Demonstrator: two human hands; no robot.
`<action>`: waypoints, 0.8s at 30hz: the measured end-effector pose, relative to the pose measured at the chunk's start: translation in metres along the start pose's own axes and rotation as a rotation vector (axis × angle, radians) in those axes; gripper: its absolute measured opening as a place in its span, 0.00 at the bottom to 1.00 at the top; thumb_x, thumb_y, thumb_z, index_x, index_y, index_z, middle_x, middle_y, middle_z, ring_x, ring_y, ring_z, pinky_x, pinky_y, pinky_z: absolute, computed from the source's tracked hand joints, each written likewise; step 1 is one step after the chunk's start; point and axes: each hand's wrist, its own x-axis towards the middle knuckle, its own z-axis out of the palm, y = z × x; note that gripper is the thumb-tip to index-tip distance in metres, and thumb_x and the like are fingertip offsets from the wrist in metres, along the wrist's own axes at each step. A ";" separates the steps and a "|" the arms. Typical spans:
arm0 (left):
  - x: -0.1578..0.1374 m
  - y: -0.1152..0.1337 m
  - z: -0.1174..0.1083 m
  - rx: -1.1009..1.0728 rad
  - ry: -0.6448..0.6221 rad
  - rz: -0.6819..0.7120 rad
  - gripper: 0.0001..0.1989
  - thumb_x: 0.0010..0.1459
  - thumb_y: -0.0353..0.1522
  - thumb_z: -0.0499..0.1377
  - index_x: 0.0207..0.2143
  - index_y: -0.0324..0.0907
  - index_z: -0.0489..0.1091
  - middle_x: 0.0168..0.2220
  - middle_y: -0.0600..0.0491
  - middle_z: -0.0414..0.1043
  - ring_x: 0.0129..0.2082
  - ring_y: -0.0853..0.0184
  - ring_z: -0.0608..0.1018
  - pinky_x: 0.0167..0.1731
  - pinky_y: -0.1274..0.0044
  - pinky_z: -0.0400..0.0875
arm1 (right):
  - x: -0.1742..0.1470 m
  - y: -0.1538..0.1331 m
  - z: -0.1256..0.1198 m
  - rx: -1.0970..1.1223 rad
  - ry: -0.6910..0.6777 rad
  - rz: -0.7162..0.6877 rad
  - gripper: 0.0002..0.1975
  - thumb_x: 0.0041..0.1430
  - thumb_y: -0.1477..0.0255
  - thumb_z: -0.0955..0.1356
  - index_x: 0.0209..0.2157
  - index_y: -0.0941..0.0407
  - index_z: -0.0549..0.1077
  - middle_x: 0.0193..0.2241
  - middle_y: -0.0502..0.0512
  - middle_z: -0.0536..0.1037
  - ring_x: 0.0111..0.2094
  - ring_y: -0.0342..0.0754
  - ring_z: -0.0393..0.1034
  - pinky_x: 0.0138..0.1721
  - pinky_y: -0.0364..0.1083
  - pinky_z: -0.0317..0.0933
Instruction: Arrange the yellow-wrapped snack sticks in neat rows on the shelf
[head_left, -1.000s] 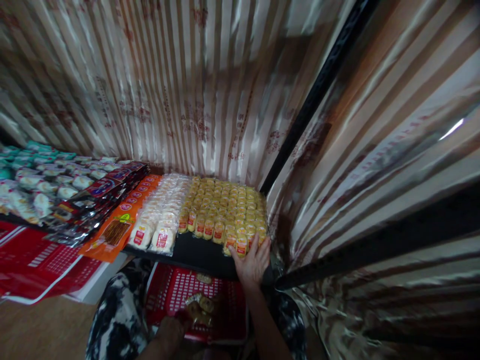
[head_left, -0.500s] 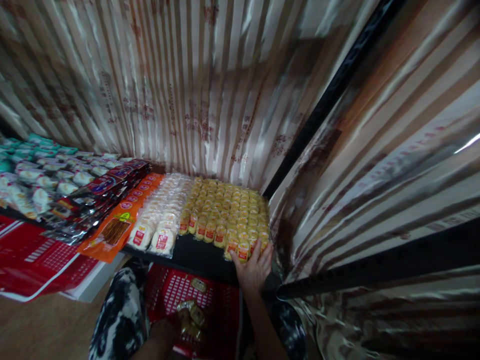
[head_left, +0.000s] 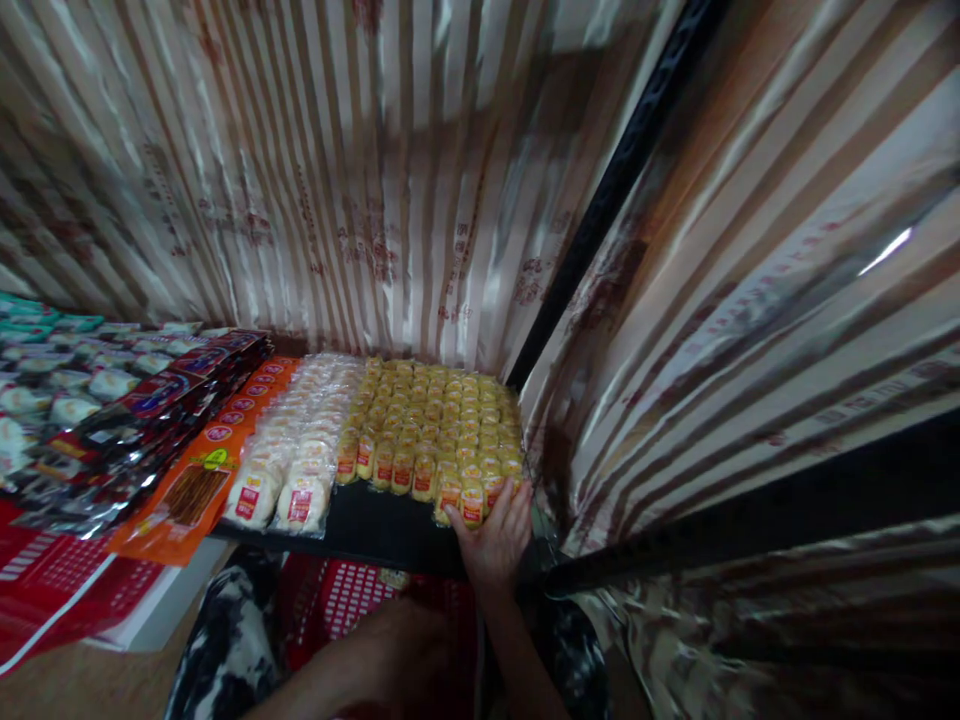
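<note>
Apparently at the steadying step, the right hand point(head_left: 495, 540) lies spread against yellow packets point(head_left: 439, 425) on the black shelf point(head_left: 386, 522); left hand point(head_left: 412, 635), grip indiscernible, over red basket point(head_left: 346, 592). Next move should call for undisturbed alignment.

labels point(head_left: 301, 506), white packets point(head_left: 307, 452), yellow packets point(head_left: 439, 415): illegible | red print point(head_left: 382, 258), striped sheeting point(head_left: 420, 160): illegible

So there's this low black shelf point(head_left: 382, 525), pretty packed, with yellow snack packs point(head_left: 435, 420) in tight rows at the right end and two rows of white round packs point(head_left: 307, 450) right beside them. Going left you've got an orange bag point(head_left: 180, 500), dark shiny pouches point(head_left: 142, 425), whitish packets point(head_left: 56, 385), then some green ones point(head_left: 45, 318).
</note>
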 end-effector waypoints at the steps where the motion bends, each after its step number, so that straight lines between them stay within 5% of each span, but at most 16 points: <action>1: 0.015 0.016 -0.011 0.031 0.093 0.072 0.14 0.59 0.35 0.48 0.35 0.46 0.73 0.32 0.55 0.75 0.31 0.69 0.75 0.36 0.77 0.70 | -0.001 0.001 0.001 -0.004 0.006 0.004 0.47 0.56 0.48 0.57 0.62 0.72 0.43 0.61 0.79 0.46 0.62 0.65 0.41 0.55 0.62 0.50; 5: 0.065 0.058 -0.035 0.074 0.372 0.215 0.17 0.61 0.31 0.43 0.47 0.41 0.68 0.48 0.47 0.68 0.48 0.64 0.69 0.51 0.69 0.63 | -0.004 0.005 0.004 -0.016 -0.008 0.001 0.30 0.64 0.69 0.48 0.64 0.64 0.33 0.63 0.71 0.44 0.64 0.58 0.39 0.55 0.62 0.51; 10: 0.087 0.053 -0.016 0.006 0.741 0.206 0.15 0.59 0.27 0.44 0.42 0.37 0.68 0.43 0.44 0.67 0.45 0.62 0.69 0.48 0.68 0.66 | -0.005 0.004 0.001 -0.021 -0.056 0.044 0.30 0.62 0.73 0.49 0.63 0.61 0.29 0.64 0.68 0.41 0.64 0.57 0.37 0.56 0.62 0.50; 24: 0.079 0.049 -0.012 0.111 0.613 0.151 0.18 0.59 0.30 0.47 0.51 0.39 0.64 0.49 0.45 0.63 0.50 0.62 0.66 0.51 0.68 0.65 | -0.003 0.004 -0.003 0.040 -0.169 0.128 0.32 0.59 0.74 0.52 0.64 0.62 0.36 0.64 0.68 0.39 0.65 0.57 0.31 0.56 0.61 0.49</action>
